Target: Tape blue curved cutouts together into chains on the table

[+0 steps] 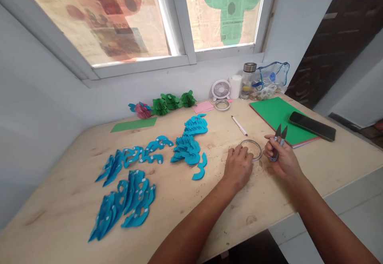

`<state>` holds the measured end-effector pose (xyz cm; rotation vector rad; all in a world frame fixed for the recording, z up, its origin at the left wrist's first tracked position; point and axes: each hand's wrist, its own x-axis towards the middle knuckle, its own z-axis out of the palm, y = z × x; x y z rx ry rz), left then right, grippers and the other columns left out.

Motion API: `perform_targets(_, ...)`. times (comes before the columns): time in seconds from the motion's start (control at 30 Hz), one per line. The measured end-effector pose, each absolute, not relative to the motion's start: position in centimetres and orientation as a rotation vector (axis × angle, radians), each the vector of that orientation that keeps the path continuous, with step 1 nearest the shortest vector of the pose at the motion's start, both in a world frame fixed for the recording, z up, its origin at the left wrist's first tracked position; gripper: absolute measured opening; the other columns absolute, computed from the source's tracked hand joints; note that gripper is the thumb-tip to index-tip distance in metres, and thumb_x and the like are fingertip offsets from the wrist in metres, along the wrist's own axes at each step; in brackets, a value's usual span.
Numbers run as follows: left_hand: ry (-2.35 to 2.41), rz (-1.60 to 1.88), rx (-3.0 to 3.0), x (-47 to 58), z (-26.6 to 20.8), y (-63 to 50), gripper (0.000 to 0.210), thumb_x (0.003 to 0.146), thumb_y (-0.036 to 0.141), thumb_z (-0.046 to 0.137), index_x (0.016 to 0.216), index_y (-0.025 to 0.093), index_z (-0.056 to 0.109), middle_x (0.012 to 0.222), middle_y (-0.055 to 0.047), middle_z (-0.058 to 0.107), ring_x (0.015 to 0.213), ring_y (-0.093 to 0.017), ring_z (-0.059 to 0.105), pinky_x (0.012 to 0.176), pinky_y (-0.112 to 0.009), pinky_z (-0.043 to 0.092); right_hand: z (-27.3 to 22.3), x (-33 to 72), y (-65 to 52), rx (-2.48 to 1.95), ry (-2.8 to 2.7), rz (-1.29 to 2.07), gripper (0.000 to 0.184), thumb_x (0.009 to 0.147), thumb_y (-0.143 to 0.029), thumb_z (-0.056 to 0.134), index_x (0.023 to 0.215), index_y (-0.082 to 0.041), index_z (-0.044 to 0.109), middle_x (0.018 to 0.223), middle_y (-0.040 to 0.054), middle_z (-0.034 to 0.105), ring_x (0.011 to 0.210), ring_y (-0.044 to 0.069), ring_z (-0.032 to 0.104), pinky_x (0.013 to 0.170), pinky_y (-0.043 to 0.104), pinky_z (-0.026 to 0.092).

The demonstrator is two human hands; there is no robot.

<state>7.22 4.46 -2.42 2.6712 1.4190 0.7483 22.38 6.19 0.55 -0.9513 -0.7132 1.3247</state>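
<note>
My left hand (238, 167) rests on the table with its fingers curled over the left edge of a thin roll of tape (259, 155). Its fingertips are partly hidden. To the right, my right hand (283, 158) is closed around small thread snips (279, 139), whose two dark blades point up and stand apart. Left of my left hand lie curved blue paper strips (200, 171) and a fanned stack of blue paper pieces (187, 150). More blue paper cutouts (131, 198) with small white patches spread over the table's left half.
A white pen (239, 125) lies beyond my hands. Green sheets (277, 116) carry a black phone (312, 126) at right. Along the wall stand green paper shapes (170, 102), a small fan (220, 90), another tape roll (222, 105) and a glass bottle (247, 82).
</note>
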Motion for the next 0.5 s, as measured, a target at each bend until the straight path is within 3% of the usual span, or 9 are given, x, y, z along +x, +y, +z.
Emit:
perform_targets(0.1, 1.413, 0.796, 2.668, 7.6, -3.1, 4.7, 0.012, 0.084, 0.009, 0.05, 0.081, 0.017, 0.058, 0.102, -0.009, 0.062, 0.106, -0.025, 0.052, 0.084, -0.04, 0.041, 0.6, 22.3, 6.5, -0.948, -0.706, 1.302, 0.025, 0.064, -0.033, 0.078, 0.081, -0.019, 0.065, 0.055, -0.0051, 0.05, 0.044, 0.005, 0.038, 0.042, 0.019, 0.03)
perform_targets(0.3, 1.383, 1.098, 2.074, 4.4, -2.3, 3.4, 0.013, 0.081, 0.009, 0.049, 0.084, 0.019, 0.057, 0.092, -0.006, 0.064, 0.091, -0.02, 0.057, 0.078, -0.034, 0.044, 1.0, 20.9, 7.6, -0.996, -0.676, 1.254, 0.031, 0.058, -0.034, 0.08, 0.079, -0.017, 0.066, 0.054, -0.0054, 0.049, 0.041, 0.003, 0.035, 0.038, 0.018, 0.024)
perform_targets(0.5, 1.233, 1.279, 1.52, 1.8, -1.9, 2.3, 0.013, 0.087, 0.026, 0.047, 0.085, 0.017, 0.056, 0.082, -0.005, 0.065, 0.077, -0.016, 0.059, 0.071, -0.027, 0.044, 1.2, 17.3, 8.3, -1.061, -0.837, 1.439, 0.036, 0.062, -0.039, 0.078, 0.087, -0.015, 0.066, 0.058, -0.0047, 0.05, 0.039, 0.002, 0.03, 0.036, 0.019, 0.017)
